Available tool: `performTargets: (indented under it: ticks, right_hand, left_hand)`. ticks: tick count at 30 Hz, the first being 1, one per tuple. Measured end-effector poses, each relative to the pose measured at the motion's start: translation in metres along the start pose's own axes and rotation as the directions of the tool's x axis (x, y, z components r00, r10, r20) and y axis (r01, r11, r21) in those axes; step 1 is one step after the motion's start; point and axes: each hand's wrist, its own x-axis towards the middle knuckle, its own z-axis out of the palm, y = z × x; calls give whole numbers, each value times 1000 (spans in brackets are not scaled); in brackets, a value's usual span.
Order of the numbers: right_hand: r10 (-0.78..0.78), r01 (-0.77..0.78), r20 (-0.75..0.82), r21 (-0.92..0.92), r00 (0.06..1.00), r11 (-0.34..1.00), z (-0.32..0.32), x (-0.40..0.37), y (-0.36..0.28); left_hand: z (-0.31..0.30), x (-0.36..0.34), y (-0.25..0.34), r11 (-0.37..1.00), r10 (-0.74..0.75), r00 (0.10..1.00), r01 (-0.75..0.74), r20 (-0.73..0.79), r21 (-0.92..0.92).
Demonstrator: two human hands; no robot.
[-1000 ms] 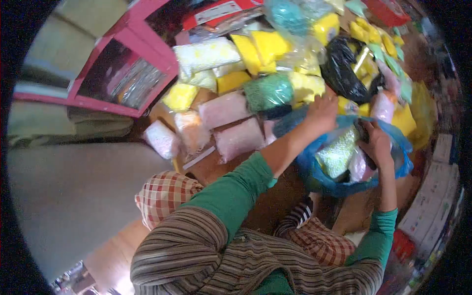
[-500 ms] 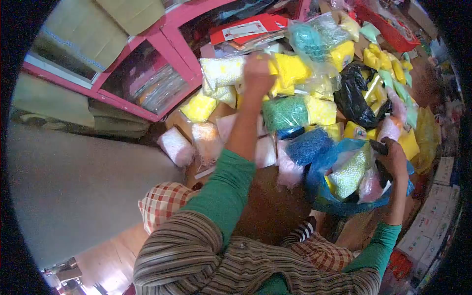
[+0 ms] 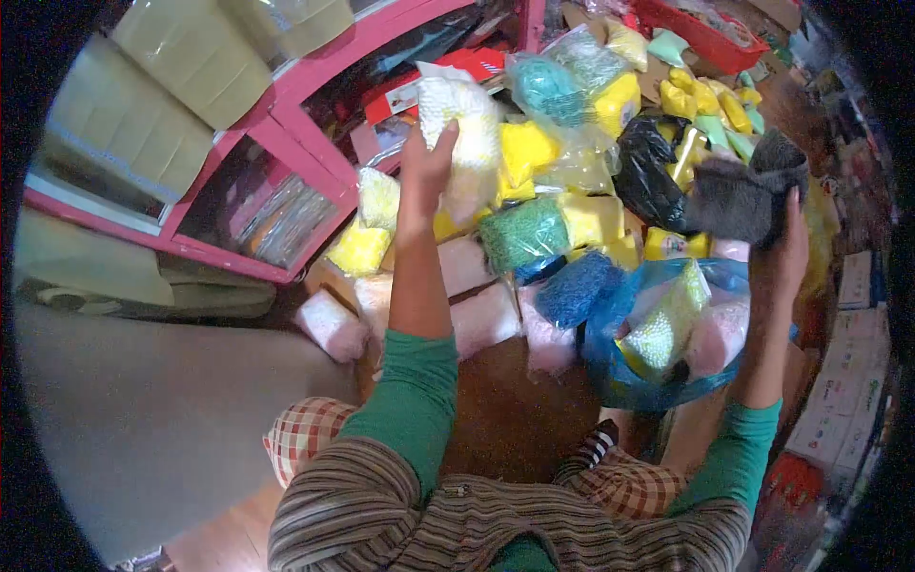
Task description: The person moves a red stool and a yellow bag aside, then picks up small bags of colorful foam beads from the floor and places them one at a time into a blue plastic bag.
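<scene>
My left hand (image 3: 429,167) is closed around a clear bag of white beads (image 3: 464,119), held upright above the pile. Raised at the right, my right hand (image 3: 783,253) grips a dark grey cloth (image 3: 734,202), which looks folded and slightly blurred. Below that hand stands an open blue plastic bag (image 3: 605,348). Inside it lie a packet of pale green-white beads (image 3: 667,334) and a pink packet (image 3: 721,336). Near my left hand are yellow packets (image 3: 527,153) and a green packet (image 3: 526,235). A dark blue packet (image 3: 579,289) rests against the blue bag.
A pink-framed cabinet (image 3: 315,143) borders the pile at the upper left. Behind the pile are a red basket (image 3: 701,36) and a black plastic bag (image 3: 648,167). White boxes (image 3: 843,367) line the right side. A grey surface (image 3: 181,410) lies at the left.
My left hand has lifted the bag of white beads and tipped it upright. My right hand has risen from the blue bag's rim with the grey cloth. The view has shifted slightly.
</scene>
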Motion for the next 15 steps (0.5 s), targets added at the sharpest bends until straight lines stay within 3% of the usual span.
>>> performTargets:
  ticks: [1, 2, 3, 4, 5, 6, 8, 9, 10, 11, 12, 13, 14, 15]
  right_hand:
    - [9, -10, -44, -16, 999, 1000, 2, 2, -12]
    - [15, -19, -98, -36, 995, 999, -1, 5, -29]
    - [346, -460, 348, 332, 871, 824, -15, 19, -66]
    - [167, -291, 280, 490, 945, 822, -4, 10, -89]
    - [-9, -110, 184, 624, 983, 774, 8, -1, -110]
    - [-462, 331, 70, 604, 884, 725, -2, 14, -133]
    - [-495, 367, 162, 488, 854, 792, 11, -4, -160]
    - [-481, 354, 169, 482, 860, 802, 14, -2, -154]
    - [-428, 322, 149, 456, 892, 830, 20, 4, -146]
    - [-380, 294, 126, 430, 916, 853, 26, 11, -135]
    - [-365, 319, 65, 359, 929, 877, 28, 23, -125]
    - [-318, 249, 88, 441, 944, 862, 36, 31, -111]
    - [-264, 169, 114, 520, 958, 837, 45, 37, -95]
    - [-152, -57, 263, 647, 953, 761, 52, 42, -81]
  left_hand:
    - [8, -5, 16, 923, 45, 998, -26, 40, -385]
    - [18, -12, 30, 699, 108, 992, -34, 58, -715]
    - [28, -17, 39, 681, 91, 990, 20, 112, -732]
    - [39, -25, 50, 670, 102, 988, 20, 120, -742]
    - [49, -33, 62, 515, 11, 963, 224, 268, -827]
    - [60, -36, 71, 332, -54, 902, 421, 429, -844]
    - [109, -37, 43, 730, 130, 965, 63, 229, -680]
    - [133, -68, 52, 727, 323, 937, -334, -131, -600]
    - [124, -76, 62, 724, 325, 938, -327, -117, -608]
    - [114, -78, 72, 579, 215, 958, 33, 191, -815]
    - [104, -82, 90, 359, 180, 851, 410, 493, -839]
    - [98, -92, 109, 612, 66, 860, 365, 506, -701]
    - [97, -97, 116, 576, 7, 765, 523, 644, -628]
    - [100, -102, 119, 586, 51, 716, 542, 696, -602]
